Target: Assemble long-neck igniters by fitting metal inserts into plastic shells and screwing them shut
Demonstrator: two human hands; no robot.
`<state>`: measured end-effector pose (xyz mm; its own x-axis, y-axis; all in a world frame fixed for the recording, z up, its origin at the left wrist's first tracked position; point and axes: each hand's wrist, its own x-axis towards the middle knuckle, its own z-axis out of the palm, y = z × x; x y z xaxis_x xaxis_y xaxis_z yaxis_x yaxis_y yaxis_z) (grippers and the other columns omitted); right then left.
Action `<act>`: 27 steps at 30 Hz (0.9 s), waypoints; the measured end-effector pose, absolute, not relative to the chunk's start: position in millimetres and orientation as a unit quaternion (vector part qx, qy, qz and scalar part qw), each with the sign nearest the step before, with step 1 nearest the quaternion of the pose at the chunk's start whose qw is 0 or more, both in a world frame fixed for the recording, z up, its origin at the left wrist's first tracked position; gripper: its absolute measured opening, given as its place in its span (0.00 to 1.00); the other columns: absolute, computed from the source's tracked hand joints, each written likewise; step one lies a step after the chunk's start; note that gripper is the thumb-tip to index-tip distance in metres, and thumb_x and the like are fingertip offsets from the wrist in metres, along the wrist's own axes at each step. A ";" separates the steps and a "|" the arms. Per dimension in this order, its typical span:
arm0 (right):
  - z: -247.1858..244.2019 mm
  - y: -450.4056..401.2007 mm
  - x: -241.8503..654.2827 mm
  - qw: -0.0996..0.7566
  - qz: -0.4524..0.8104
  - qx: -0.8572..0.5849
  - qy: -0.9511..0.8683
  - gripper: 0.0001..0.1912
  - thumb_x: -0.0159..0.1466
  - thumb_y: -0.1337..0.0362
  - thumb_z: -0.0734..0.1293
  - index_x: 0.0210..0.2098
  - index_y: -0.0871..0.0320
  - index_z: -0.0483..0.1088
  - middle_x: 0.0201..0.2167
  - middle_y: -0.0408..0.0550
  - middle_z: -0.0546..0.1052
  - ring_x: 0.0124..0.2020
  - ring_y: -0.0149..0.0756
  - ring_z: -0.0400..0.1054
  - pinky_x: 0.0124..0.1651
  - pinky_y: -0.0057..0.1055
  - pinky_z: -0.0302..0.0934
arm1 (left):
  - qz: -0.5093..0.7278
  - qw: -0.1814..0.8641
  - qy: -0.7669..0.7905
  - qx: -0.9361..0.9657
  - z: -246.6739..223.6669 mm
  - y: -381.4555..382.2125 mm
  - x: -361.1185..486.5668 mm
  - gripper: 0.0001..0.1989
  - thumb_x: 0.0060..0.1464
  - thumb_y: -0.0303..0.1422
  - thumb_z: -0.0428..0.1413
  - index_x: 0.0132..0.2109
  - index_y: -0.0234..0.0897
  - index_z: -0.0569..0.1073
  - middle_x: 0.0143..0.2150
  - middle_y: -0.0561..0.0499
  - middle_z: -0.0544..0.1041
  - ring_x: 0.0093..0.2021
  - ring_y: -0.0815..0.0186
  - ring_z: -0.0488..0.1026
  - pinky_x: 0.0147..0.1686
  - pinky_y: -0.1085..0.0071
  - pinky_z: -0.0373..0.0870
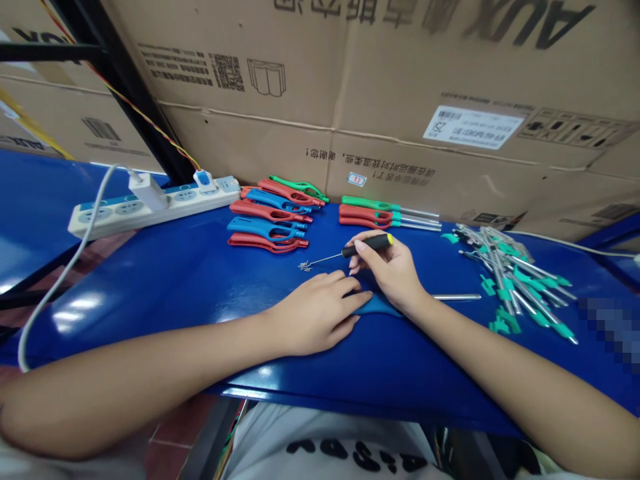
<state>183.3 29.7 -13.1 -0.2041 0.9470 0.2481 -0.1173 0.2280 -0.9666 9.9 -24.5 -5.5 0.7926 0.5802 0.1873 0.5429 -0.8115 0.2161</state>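
Observation:
My right hand [395,267] grips a screwdriver [367,245] with a black handle and a yellow end. Its thin shaft points left, and the tip is at a small heap of screws [304,267] on the table. Nearer to me, my left hand [320,313] lies with curled fingers over a blue gas lighter [379,305] and holds it down on the tabletop. Much of that lighter is hidden under the left hand and behind the right wrist. Its metal tube [457,297] sticks out to the right.
Red, blue and green lighter handles [270,230] are stacked behind the screws. Several lighters with tubes [370,217] lie to their right. A pile of metal tubes with green parts [515,280] covers the right side. A power strip [155,207] and large cardboard boxes [280,127] stand behind.

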 end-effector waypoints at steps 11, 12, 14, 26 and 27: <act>-12.8 27.3 185.2 0.546 0.506 -0.345 -0.572 0.13 0.61 0.53 0.74 0.38 0.55 0.75 0.36 0.45 0.79 0.26 0.28 0.72 0.32 0.28 0.72 | 0.134 0.087 0.295 0.942 -4.6 -23.9 9.5 0.20 0.66 0.33 0.51 0.62 0.36 0.70 0.53 0.43 0.74 0.51 0.54 0.71 0.51 0.58 0.70; -12.6 26.9 185.3 0.547 0.508 -0.342 -0.570 0.14 0.61 0.52 0.73 0.38 0.55 0.75 0.37 0.45 0.79 0.26 0.28 0.72 0.32 0.29 0.73 | 0.135 0.088 0.295 0.942 -4.6 -24.0 9.5 0.20 0.66 0.33 0.51 0.62 0.36 0.70 0.53 0.42 0.75 0.51 0.54 0.71 0.51 0.57 0.71; -11.8 25.8 185.5 0.546 0.512 -0.335 -0.571 0.14 0.61 0.52 0.73 0.39 0.55 0.75 0.38 0.45 0.80 0.28 0.29 0.73 0.33 0.29 0.73 | 0.138 0.087 0.296 0.941 -4.7 -24.0 9.4 0.19 0.66 0.33 0.52 0.62 0.37 0.71 0.53 0.42 0.75 0.51 0.54 0.71 0.50 0.57 0.71; -10.0 23.4 184.5 0.545 0.509 -0.332 -0.578 0.11 0.62 0.55 0.73 0.38 0.55 0.75 0.37 0.45 0.81 0.28 0.29 0.76 0.34 0.28 0.74 | 0.131 0.087 0.294 0.943 -5.0 -23.3 9.4 0.20 0.66 0.34 0.51 0.62 0.37 0.70 0.53 0.42 0.75 0.52 0.53 0.71 0.51 0.56 0.71; -9.7 23.3 184.3 0.544 0.507 -0.337 -0.577 0.12 0.61 0.54 0.74 0.38 0.55 0.75 0.37 0.45 0.81 0.28 0.29 0.76 0.34 0.28 0.74 | 0.132 0.088 0.294 0.943 -5.0 -23.3 9.4 0.20 0.66 0.34 0.51 0.62 0.37 0.70 0.53 0.42 0.75 0.52 0.53 0.71 0.51 0.56 0.71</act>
<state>184.3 23.3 -9.7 -0.1794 0.9414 0.2857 -0.1631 0.2579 -0.9523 9.4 -23.3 -5.0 0.7924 0.5771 0.1977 0.5306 -0.8119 0.2434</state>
